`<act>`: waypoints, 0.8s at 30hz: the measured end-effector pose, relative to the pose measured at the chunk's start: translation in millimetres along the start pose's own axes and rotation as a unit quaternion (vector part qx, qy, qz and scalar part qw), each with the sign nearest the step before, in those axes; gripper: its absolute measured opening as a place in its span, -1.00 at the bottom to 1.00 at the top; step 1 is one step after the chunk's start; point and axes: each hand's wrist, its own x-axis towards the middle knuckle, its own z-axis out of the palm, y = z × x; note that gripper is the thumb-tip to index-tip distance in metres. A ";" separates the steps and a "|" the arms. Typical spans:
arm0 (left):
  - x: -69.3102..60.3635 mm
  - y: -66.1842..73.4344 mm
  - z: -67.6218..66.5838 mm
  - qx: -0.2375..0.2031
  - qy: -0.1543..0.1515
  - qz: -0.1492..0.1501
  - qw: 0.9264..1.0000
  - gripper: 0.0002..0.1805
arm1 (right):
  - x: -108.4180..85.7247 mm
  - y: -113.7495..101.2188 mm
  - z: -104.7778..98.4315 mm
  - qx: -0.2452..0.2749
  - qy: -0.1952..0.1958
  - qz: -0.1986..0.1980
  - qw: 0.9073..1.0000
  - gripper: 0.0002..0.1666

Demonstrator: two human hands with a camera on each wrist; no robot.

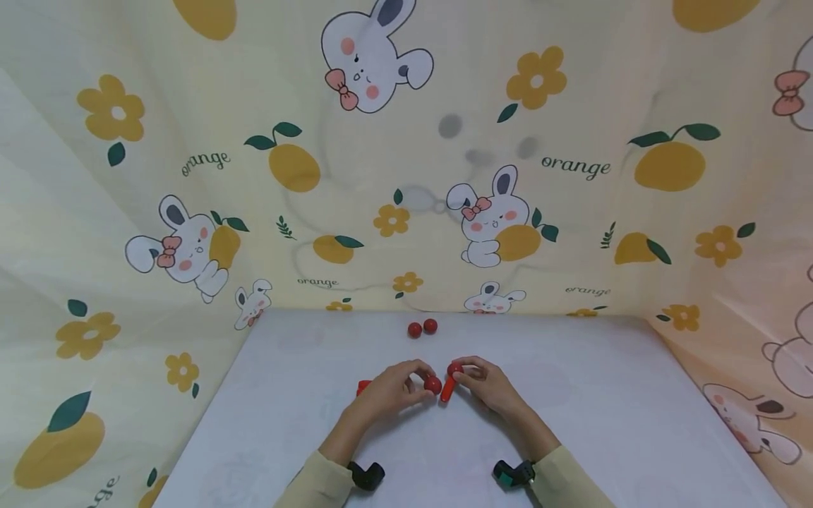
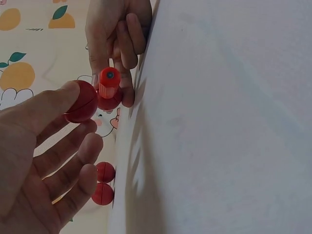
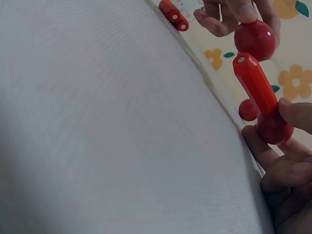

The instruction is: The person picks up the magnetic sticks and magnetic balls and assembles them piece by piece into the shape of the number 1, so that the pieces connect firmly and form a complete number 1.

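My left hand (image 1: 392, 388) pinches a glossy red ball (image 1: 432, 384) between thumb and fingers, just above the white table. Opposite it, my right hand (image 1: 490, 386) grips a second red ball (image 3: 276, 128). From that ball a red faceted rod (image 3: 256, 83) sticks out, its near end touching the ball. A small round grey spot marks the rod's free end, which points toward the left hand's ball. In the left wrist view the rod (image 2: 109, 83) is seen end-on, beside the left ball (image 2: 83, 102). A narrow gap separates ball and rod in the head view.
Two more red balls (image 1: 415, 330) sit side by side farther back on the white table (image 1: 305, 437). Red rods (image 3: 170, 10) lie to the left, partly behind the left hand in the head view. A printed curtain (image 1: 394, 155) surrounds the table's back and sides.
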 end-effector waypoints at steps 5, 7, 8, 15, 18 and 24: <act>-2.4 1.0 0.5 -0.005 -0.012 -0.003 1.000 -0.60 | -0.6 -1.0 0.7 0.009 0.000 0.003 1.000 -0.50; -2.9 1.1 1.0 -0.007 -0.015 -0.004 1.000 -0.60 | -1.0 -1.4 0.6 0.010 0.001 0.003 1.000 -0.51; -3.1 0.9 1.4 -0.008 -0.018 -0.003 1.000 -0.60 | -1.6 -1.5 0.5 0.011 0.001 0.004 1.000 -0.52; -2.7 -2.5 1.8 -0.025 -0.039 0.014 0.999 -0.60 | 0.4 -1.2 -0.6 0.012 0.002 0.004 1.000 -0.53; -2.7 -4.2 2.1 -0.036 -0.053 0.018 0.998 -0.60 | 0.8 0.3 -0.4 0.010 0.001 0.005 1.000 -0.52; -2.0 -4.8 1.7 -0.044 -0.066 0.023 0.997 -0.61 | -0.3 -1.0 -0.5 0.008 0.002 0.011 1.000 -0.52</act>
